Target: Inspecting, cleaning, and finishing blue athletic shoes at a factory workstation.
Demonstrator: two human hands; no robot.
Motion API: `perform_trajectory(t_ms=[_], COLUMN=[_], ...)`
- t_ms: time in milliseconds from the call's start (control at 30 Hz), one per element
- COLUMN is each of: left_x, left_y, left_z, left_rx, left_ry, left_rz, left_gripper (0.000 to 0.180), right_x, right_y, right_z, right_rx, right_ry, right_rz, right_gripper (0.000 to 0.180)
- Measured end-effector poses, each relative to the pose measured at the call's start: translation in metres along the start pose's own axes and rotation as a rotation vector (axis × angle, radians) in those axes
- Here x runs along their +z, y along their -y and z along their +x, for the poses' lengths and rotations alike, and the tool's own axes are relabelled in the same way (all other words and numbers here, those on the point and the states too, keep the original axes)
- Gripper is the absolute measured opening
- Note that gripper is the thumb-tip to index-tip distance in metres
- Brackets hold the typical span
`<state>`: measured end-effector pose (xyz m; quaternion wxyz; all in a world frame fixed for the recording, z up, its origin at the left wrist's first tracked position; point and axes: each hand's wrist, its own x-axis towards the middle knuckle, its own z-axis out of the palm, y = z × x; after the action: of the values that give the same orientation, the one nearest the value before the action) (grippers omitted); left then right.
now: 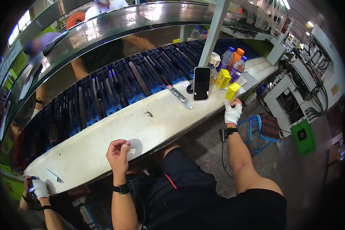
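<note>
Packages first: yellow box (222,79) upright right of centre in the upper half, just right of the dark phone (201,83) that stands propped on a small black stand. Second yellow packet (232,92) just below and right of that box, at the tabletop edge. My right hand (232,112), white glove, is on it, fingers closed around its lower end, packet tilted. It is small, rectangular and bright yellow; print too small to read.

Behind the box: three bottles (234,61) with purple and orange caps, dark drink inside, bunched together next to a grey post. Green box with a round black part at right of frame, beside a white cabinet full of cables.

My left hand (119,152), bare, sits at lower centre over the near edge of the white tabletop (103,134), fingers curled in, thumb against the fingertips. Can't tell if anything is pinched in them.

Silver patterned strip (179,96) lies flat left of the phone. Blue racked conveyor runs behind the tabletop, from upper right to lower left. Another person's gloved hand (39,188) at lower left corner, holding a dark object.
</note>
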<state>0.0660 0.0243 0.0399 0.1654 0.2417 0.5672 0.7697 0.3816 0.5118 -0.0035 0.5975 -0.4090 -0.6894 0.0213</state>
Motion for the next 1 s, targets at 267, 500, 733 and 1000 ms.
perform_trajectory(t_ms=[267,500,733,1000], left_x=[-0.007,-0.006,-0.007,0.019], left_y=[-0.007,-0.005,-0.007,-0.012], left_z=[-0.002,-0.002,-0.006,-0.018], left_rx=[-0.022,-0.002,0.017,0.103], left_ry=[0.030,0.024,-0.010,0.034], left_rz=[0.025,0.032,0.020,0.603], left_gripper=[0.017,0.017,0.017,0.015], right_x=[-0.007,0.012,0.011,-0.007], right_y=[0.025,0.040,0.029,0.076], right_z=[0.012,0.042,-0.004,-0.070], right_rx=[0.325,0.290,0.118,0.088], right_ry=[0.204,0.370,0.252,0.231], right_rz=[-0.346,-0.529,-0.262,-0.180], right_gripper=[0.053,0.060,0.059,0.053])
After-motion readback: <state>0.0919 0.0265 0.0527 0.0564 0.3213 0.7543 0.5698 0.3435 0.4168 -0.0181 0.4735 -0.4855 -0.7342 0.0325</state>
